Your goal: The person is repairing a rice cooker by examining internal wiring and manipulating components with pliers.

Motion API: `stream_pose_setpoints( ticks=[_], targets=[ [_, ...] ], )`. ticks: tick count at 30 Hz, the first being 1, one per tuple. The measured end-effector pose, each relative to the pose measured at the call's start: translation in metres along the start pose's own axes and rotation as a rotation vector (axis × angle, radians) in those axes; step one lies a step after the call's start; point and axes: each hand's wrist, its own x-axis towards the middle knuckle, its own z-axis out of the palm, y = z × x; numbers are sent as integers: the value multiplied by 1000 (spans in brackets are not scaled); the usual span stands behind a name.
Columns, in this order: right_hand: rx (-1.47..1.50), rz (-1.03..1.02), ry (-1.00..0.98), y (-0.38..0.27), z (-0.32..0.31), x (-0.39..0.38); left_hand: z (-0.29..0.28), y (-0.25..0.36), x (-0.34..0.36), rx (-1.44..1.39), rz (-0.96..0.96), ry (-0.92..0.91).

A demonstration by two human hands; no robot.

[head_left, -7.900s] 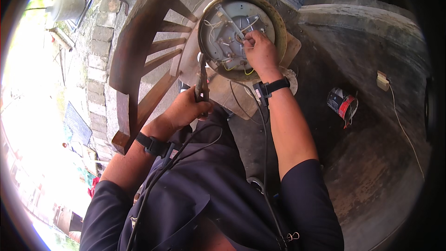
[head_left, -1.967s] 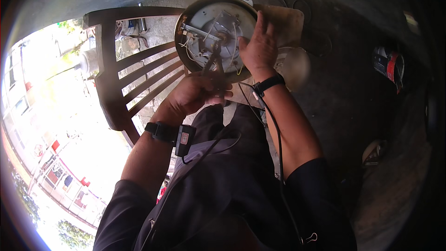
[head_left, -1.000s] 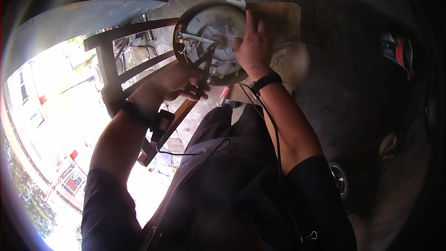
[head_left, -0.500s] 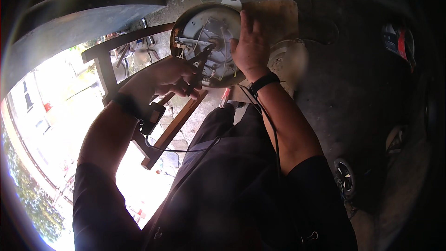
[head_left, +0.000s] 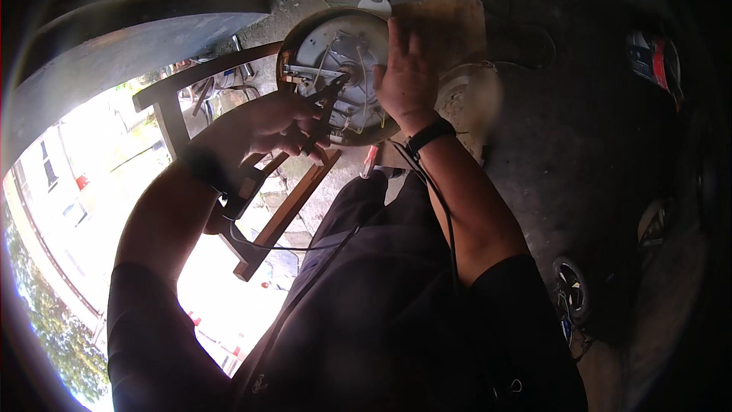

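A round metal housing (head_left: 326, 34) with a grey plate, loose wires and fittings sits near the top centre. My left hand (head_left: 282, 126) grips dark pliers (head_left: 329, 105), whose jaws reach the fitting at the housing's middle; some fingers are loosely bent around the handles. My right hand (head_left: 406, 80) rests with straightened fingers along the housing's right rim, palm down. Just below the housing is a red-handled tool (head_left: 371, 155), partly hidden.
A wooden slatted frame (head_left: 169, 122) stands left of the housing. A board (head_left: 450, 23) lies behind it at right. A red-and-dark bucket (head_left: 659, 69) and a small wheel (head_left: 572, 286) are on the right. Loose cables lie at the back; the left is glaringly bright.
The pliers have gone from outside the housing to its middle. My right hand has left the inner fittings for the rim. Lately my left arm and the housing have shifted leftward in view.
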Motion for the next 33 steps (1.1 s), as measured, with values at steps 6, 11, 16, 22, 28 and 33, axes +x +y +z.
stream_pose_setpoints(
  ticks=[6, 11, 16, 22, 28, 33],
  targets=[
    [21, 10, -6, -1, -1, -1, 9, 4, 4, -67, 19, 74],
    [40, -9, 46, 5, -1, -2, 26, 7, 8, -17, 2, 161],
    [47, -31, 37, -1, 0, 1, 16, 2, 6, 232, 62, 140],
    [54, -33, 64, 2, 0, -1, 25, 8, 11, 516, 37, 186],
    [37, -37, 34, -1, 1, -1, 26, -35, 39, 1025, 325, 105],
    [9, -1, -8, 2, 2, -3, 43, -47, 39, 1986, 646, 187]
  ],
)
